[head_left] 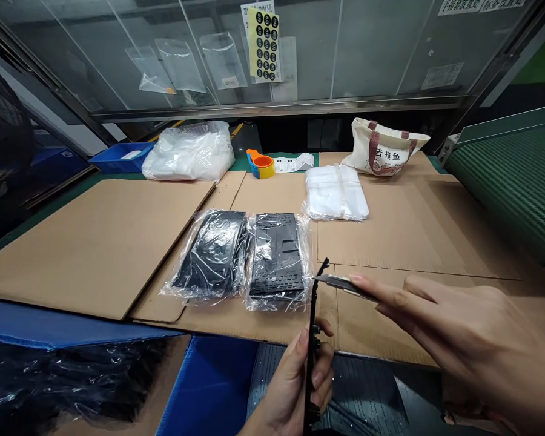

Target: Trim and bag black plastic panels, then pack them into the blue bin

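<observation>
My left hand [295, 381] is closed around the lower part of a thin black plastic panel [313, 315], held upright and seen nearly edge-on. Small pegs stick out of the panel's right side. In my right hand [463, 327] is a craft knife [345, 284], its pointed blade at the panel's upper edge; whether it touches cannot be made out. Beyond my hands, two clear-bagged stacks of black plastic panels, a left stack [213, 254] and a right stack [277, 257], lie side by side on the cardboard-covered table [263, 321].
A raised cardboard sheet [95, 236] lies at left. Behind are a blue tray [120, 158], a bulky plastic bag [188, 151], a tape dispenser [261, 165], a bundle of clear bags [336, 194] and a cloth bag [386, 148]. A green conveyor belt [513, 169] runs at right; blue bins [218, 381] stand below.
</observation>
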`<state>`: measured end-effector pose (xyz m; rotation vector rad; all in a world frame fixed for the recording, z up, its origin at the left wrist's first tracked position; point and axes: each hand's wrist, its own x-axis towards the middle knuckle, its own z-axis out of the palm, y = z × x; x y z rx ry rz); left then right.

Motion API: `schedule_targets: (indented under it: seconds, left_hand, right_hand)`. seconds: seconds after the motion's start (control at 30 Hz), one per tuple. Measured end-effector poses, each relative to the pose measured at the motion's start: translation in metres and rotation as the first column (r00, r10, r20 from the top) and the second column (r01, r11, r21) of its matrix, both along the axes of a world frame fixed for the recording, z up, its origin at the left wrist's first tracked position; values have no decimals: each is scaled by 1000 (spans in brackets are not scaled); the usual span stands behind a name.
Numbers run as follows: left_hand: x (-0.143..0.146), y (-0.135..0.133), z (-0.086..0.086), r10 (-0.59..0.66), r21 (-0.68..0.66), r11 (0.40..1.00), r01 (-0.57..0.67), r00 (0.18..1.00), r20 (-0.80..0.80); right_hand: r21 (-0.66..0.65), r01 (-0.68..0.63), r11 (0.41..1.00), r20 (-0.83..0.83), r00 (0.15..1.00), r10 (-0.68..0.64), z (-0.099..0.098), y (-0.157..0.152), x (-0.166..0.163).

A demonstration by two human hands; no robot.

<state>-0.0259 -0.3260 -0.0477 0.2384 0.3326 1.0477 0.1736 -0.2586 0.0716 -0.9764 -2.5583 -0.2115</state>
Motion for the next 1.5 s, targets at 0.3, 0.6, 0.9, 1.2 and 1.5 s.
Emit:
schedule_targets:
  seconds: [0.3, 0.6, 0.9, 1.2, 1.5]
  left_hand:
    - [0, 2, 4, -6, -17, 1000, 6, 1000, -8]
    - [0, 1, -5, 16, -118, 993, -24, 997, -72]
    - [-16, 3, 27, 278, -202, 924, -325, 933, -229]
    - [16, 9, 5, 376, -140, 868, -477, 815, -441]
    - [23, 6, 1, 158, -54, 971, -232, 796, -584]
  right_hand:
    - [-27, -66, 997, 26, 997, 67, 4, 0, 2]
    - [-299, -165, 940, -158, 980, 121, 6, -9, -2]
    - [-395, 274, 877, -245, 888, -388, -107, 16, 35]
    - [-400, 279, 873, -299, 861, -412, -146, 21, 28]
    - [-761, -485, 431, -459, -65, -886, -123, -21, 5]
